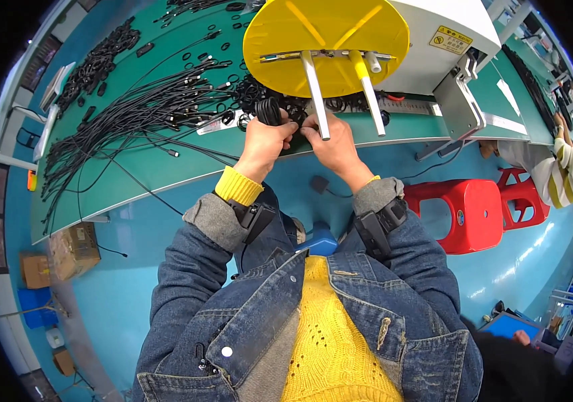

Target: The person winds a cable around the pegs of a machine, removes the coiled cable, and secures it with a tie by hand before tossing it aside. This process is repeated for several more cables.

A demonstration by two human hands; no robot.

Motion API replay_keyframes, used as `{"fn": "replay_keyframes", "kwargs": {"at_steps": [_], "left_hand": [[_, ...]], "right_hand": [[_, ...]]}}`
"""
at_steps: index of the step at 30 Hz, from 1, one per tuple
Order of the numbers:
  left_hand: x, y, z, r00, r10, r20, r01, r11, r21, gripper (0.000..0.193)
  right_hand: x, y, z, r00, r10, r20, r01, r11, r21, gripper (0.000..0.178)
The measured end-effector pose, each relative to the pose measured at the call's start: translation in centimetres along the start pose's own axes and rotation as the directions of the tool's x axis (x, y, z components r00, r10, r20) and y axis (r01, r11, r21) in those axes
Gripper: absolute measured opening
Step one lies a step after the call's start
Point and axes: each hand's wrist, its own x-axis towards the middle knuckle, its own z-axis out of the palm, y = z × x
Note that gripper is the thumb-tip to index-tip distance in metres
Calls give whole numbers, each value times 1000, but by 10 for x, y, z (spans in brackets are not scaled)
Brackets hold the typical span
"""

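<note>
- Black coil (268, 111), upper middle of the frame: my left hand (266, 142) is clamped round it, loops standing above my thumb. If I ease off too soon, I judge the turns could spring apart.
- My right hand (335, 142) is just to the right, fingertips drawn in; I cannot tell whether they pinch anything. A poor pinch might let a cable end slip.
- One rod (314, 94) hanging from the yellow disc (327, 40), top centre, crosses in front of my right hand in this view. I can't tell if they touch; a careless lift could knock my knuckles.
- Dark rings (253, 94) crowd behind my hands, so a stray one might catch in the loops.
- Left of frame, the cables (125, 120) lie tangled, some hanging past the edge of the table (166, 177). A snag there could drag others off.
</note>
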Motion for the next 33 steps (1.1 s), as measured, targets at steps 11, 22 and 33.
{"fn": "replay_keyframes", "kwargs": {"at_steps": [11,22,33], "left_hand": [[0,4,-8,999,-40,17,40,999,-25,11],[8,-1,-4,964,195,-183,-88,877,473,19],[-3,6,4,995,88,-43,-84,993,77,10]], "right_hand": [[3,-2,1,999,18,-34,-16,997,79,11],[14,14,-3,927,348,-139,-298,909,291,10],[6,-3,-16,913,404,57,-390,826,407,10]]}}
